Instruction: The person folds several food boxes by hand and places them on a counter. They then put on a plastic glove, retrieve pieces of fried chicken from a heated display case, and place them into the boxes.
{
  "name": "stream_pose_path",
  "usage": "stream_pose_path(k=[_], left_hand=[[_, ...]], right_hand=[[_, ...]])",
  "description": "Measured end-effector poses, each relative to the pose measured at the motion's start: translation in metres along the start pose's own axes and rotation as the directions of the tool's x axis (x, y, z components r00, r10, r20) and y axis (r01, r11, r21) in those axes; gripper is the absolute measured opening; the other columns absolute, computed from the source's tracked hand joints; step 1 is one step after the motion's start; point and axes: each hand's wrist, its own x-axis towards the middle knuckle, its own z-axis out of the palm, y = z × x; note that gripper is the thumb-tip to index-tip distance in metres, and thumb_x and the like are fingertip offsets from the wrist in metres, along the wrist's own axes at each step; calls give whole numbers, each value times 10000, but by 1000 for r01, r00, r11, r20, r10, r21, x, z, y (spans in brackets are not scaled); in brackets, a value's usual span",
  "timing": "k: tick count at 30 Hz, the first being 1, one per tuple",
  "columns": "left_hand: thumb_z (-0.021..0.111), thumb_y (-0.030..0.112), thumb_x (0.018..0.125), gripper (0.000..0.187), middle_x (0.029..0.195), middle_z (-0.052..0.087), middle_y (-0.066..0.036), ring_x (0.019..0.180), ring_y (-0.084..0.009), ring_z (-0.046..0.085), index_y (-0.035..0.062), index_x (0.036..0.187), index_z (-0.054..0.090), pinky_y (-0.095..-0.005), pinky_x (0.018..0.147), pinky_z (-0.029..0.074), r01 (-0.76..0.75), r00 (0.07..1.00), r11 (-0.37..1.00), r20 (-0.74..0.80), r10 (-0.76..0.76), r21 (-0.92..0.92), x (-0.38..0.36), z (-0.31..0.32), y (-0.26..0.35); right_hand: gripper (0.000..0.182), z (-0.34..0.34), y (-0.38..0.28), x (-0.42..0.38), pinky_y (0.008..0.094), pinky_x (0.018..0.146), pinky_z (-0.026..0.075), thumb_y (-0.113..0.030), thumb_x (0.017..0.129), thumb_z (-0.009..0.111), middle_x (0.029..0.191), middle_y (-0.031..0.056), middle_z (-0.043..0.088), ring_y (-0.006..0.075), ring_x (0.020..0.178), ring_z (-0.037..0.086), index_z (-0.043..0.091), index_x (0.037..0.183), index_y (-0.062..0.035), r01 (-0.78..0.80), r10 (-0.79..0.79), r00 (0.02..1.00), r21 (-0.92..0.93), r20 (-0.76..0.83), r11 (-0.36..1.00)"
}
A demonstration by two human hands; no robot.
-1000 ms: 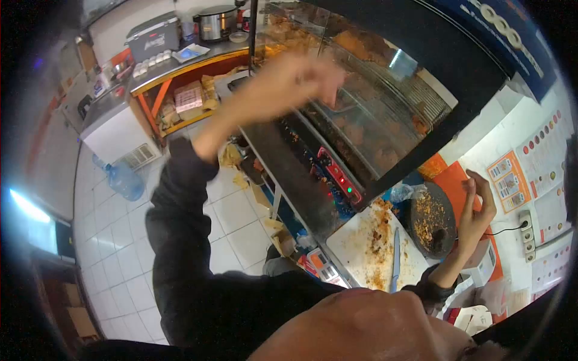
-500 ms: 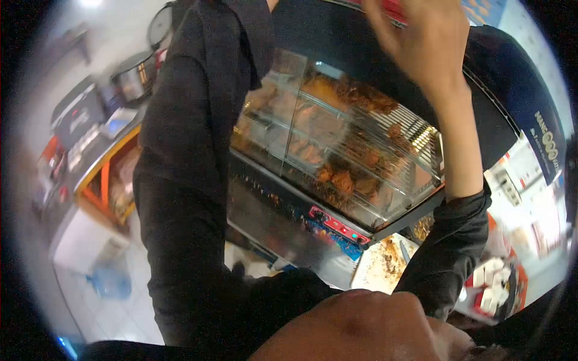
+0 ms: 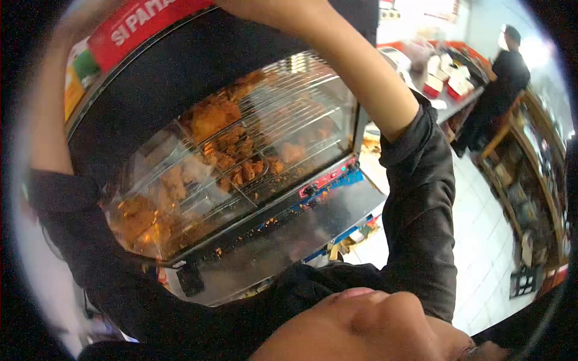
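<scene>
Both my arms reach up around a black heated display case [image 3: 180, 78] with a glass front. My left hand [image 3: 83, 21] is at the upper left beside a red sign [image 3: 141, 27] with white letters; it is blurred and its fingers are hidden. My right hand [image 3: 268, 11] is over the top of the case at the upper edge of the view, its fingers cut off. What either hand holds, if anything, cannot be made out. Behind the glass, fried chicken pieces [image 3: 244, 171] lie on wire racks [image 3: 289, 84].
Crumbs dot the metal counter [image 3: 253, 243] below the case's red control panel [image 3: 328, 179]. At the right, red-and-white boxes [image 3: 460, 84] sit on another table. A person in dark clothes [image 3: 506, 75] stands beyond, near wooden shelves [image 3: 515, 180] and a dark crate [image 3: 525, 281].
My view has swung to the right, so the case appears further left and the other person is now visible. My right hand now appears higher and further left. My left forearm and hand have come into view.
</scene>
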Motion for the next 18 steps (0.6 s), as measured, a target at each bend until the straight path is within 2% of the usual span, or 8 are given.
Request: stream_pose_path(k=[3,8,11,12,13,14,15,18], left_hand=[[545,361,891,479,1071,636,-143,925,-219,629,-14,1190,535,-332,868,487,-59,993,995,-98,67,81,-8,8,7],[669,260,843,375,872,651,-72,707,-110,537,-32,1074,627,-262,618,439,-507,819,763,-53,571,401,10,-25,-9],[676,129,817,285,770,631,-81,567,-118,567,-65,1016,613,-241,432,462,-425,687,725,-327,648,542,-33,-20,20],[686,65,792,251,854,652,-111,669,-157,599,-86,982,622,-276,536,517,-676,693,723,-211,690,144,-49,-31,26],[686,65,792,251,854,652,-111,669,-157,599,-86,982,622,-276,536,517,-678,690,721,-213,691,142,-52,-31,21],[663,108,809,269,879,654,-109,692,-156,607,-63,1011,615,-275,568,517,-646,618,675,-275,736,357,-57,-17,25],[640,152,826,289,904,655,-107,715,-156,615,-40,1039,609,-273,601,518,-567,533,608,-315,785,555,-62,2,31],[571,281,876,355,978,660,-100,785,-155,638,29,1126,590,-270,698,521,-50,266,360,-335,904,932,-85,52,42]], right_hand=[[208,-14,4,-12,404,780,450,-169,889,512,969,223,564,315,897,553,553,915,33,-31,32,999,81,-12,996],[393,-19,4,-20,409,896,434,-213,918,499,1142,262,478,331,1066,505,416,1172,76,-147,194,968,264,-161,953],[525,-45,-11,-17,407,967,401,-303,947,443,1183,275,467,336,1136,472,320,1258,101,-366,315,931,467,186,805],[556,-50,-15,-17,410,979,394,-349,953,405,1211,287,450,340,1155,460,314,1271,98,-406,311,914,594,260,695],[590,-54,-19,-18,413,990,387,-394,959,367,1240,298,433,345,1174,449,307,1285,95,-444,296,896,698,332,561],[655,-91,-42,-24,420,1019,366,-459,960,295,1264,319,411,365,1188,440,279,1312,92,-418,250,907,670,338,613],[682,-106,-45,-25,434,1031,358,-471,955,301,1282,331,387,371,1204,425,244,1338,90,-442,189,896,765,402,469],[732,-116,-65,-25,450,1034,358,-510,934,351,1272,325,393,368,1196,430,228,1355,76,-479,450,844,788,291,388]])
